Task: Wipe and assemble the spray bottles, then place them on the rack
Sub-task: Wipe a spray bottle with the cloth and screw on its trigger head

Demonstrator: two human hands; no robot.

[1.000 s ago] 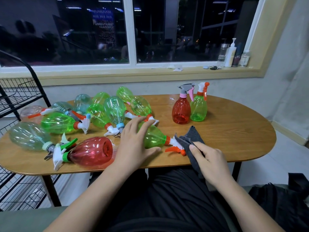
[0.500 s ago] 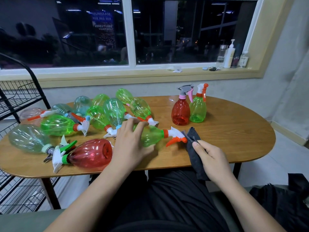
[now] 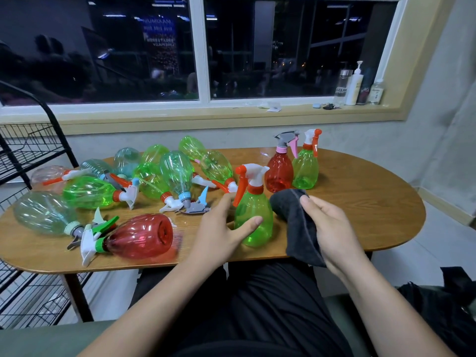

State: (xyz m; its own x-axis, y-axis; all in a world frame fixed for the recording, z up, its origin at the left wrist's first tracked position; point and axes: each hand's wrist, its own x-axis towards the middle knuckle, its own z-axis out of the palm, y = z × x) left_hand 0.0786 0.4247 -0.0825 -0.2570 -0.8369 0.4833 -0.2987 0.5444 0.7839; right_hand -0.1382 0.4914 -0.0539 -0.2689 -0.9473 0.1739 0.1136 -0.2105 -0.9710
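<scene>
Glossy translucent plastic green spray bottle (image 3: 253, 217); matt dark cloth (image 3: 296, 222) beside it; smooth wood-grain table (image 3: 360, 199); black wire-metal rack (image 3: 28, 148).

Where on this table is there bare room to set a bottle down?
The right end of the table is bare, past the two upright bottles and the dark cloth. Left of the held green bottle, lying bottles crowd it.

Three bottles (image 3: 253, 222) upright, some eleven lying — one dark cloth (image 3: 298, 228).
</scene>
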